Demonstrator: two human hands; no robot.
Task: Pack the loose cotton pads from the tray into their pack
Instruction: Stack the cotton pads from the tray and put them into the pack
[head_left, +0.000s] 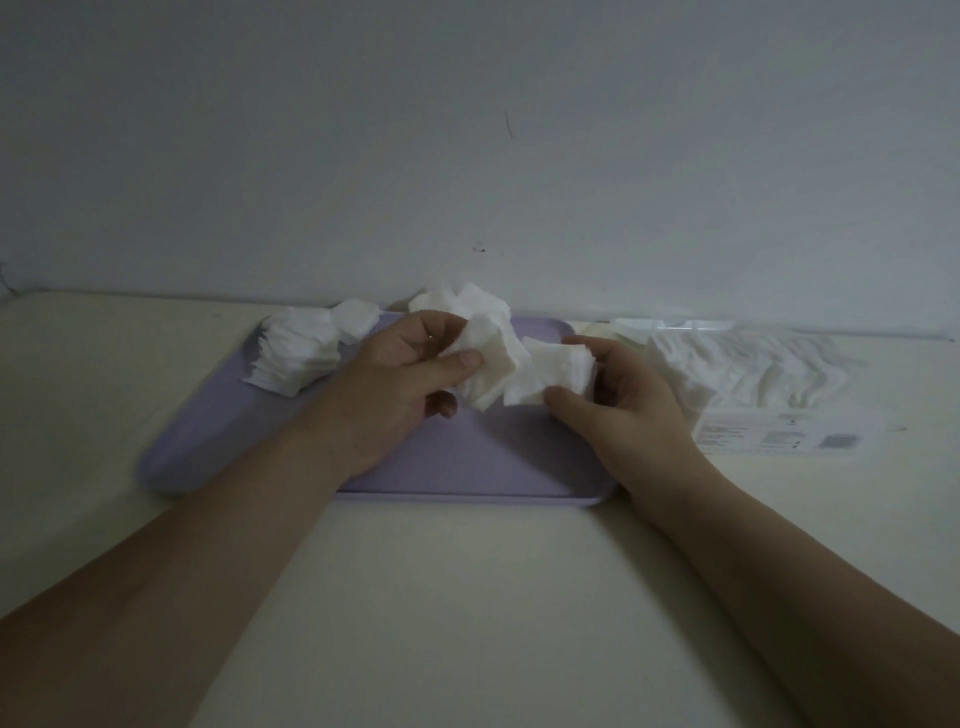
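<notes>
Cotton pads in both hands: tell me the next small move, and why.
Probably lay the loose bunch in the left hand onto the stack in the right hand. The bunch is ragged, the stack neater, and they nearly touch above the tray; the pack lies just right of it, so one squared stack could go in.

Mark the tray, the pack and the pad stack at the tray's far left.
tray (478, 460): head view, bare floor near front edge.
pack (769, 369): head view, crinkled film, mid-body.
pad stack (296, 351): head view, top of the pile.
</notes>
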